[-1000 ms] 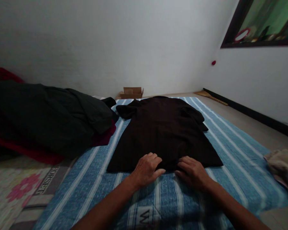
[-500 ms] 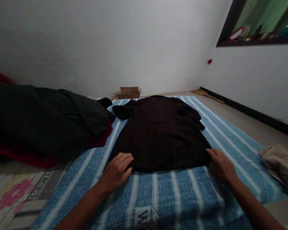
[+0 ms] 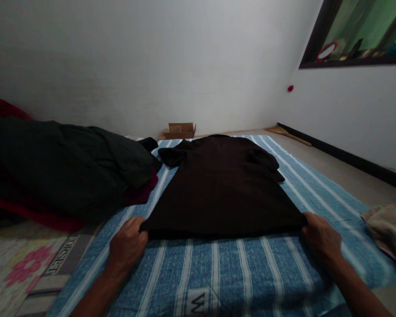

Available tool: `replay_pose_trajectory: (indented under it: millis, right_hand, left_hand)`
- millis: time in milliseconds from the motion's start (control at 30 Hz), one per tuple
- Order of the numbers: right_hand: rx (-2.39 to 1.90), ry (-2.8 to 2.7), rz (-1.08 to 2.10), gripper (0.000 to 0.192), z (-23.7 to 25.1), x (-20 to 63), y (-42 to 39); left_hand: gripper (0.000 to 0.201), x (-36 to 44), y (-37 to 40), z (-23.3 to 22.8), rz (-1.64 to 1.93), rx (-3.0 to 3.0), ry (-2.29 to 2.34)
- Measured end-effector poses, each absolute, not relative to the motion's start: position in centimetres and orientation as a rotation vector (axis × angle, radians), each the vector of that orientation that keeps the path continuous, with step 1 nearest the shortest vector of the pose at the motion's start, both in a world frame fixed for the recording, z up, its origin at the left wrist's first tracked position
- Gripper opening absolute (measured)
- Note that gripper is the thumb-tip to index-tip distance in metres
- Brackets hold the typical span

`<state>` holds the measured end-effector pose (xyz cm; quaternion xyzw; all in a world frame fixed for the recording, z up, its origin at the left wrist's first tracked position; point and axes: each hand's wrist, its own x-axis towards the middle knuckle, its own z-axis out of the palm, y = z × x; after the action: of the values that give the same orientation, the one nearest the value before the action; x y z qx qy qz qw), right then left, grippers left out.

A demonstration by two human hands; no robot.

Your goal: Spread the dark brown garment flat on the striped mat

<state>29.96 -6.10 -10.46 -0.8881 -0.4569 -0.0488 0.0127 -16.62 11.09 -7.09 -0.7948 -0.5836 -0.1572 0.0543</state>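
A dark brown short-sleeved shirt lies spread on a blue and white striped sheet, its collar end away from me and its hem toward me. My left hand is closed on the hem's left corner. The opposite corner is gripped by my right hand. Between both hands the hem is stretched nearly straight, and the body of the shirt looks smooth. The sleeves rest bent at the far sides.
To the left is a heap of dark green and red clothes on a flower-patterned cover. A cardboard box stands by the far wall. At the right edge lies a crumpled beige cloth. A window is at upper right.
My left hand has moved left and closed on the hem corner. My right hand has shifted slightly right. The hem has gone from loose to stretched wide.
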Motion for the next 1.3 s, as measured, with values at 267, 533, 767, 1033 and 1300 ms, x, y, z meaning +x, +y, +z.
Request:
replay_pose_trajectory:
  millis: [267, 533, 767, 1033, 1300]
  right_hand:
    - [-2.832, -1.379, -0.102, 0.025, -10.1, 29.9, -6.3]
    - [-2.841, -1.416, -0.098, 0.028, -10.3, 31.1, -6.7]
    - [-2.864, -1.421, -0.094, 0.031, -10.2, 31.6, -7.0]
    - [-2.891, -1.394, -0.124, 0.031, -9.7, 31.1, -7.0]
    - [-2.841, -1.42, -0.129, 0.03, -10.3, 31.6, -7.2]
  left_hand:
    - [0.014, -16.9, 10.4, -7.4, -0.266, -2.358, -1.909]
    - [0.012, -17.2, 10.2, -7.0, -0.273, -2.364, -1.998]
    - [0.02, -17.6, 10.1, -6.9, -0.294, -2.411, -1.745]
    - [0.022, -18.2, 10.5, -7.3, -0.244, -2.364, -1.7]
    - [0.019, -17.5, 11.3, -6.1, -0.445, -2.331, -2.352]
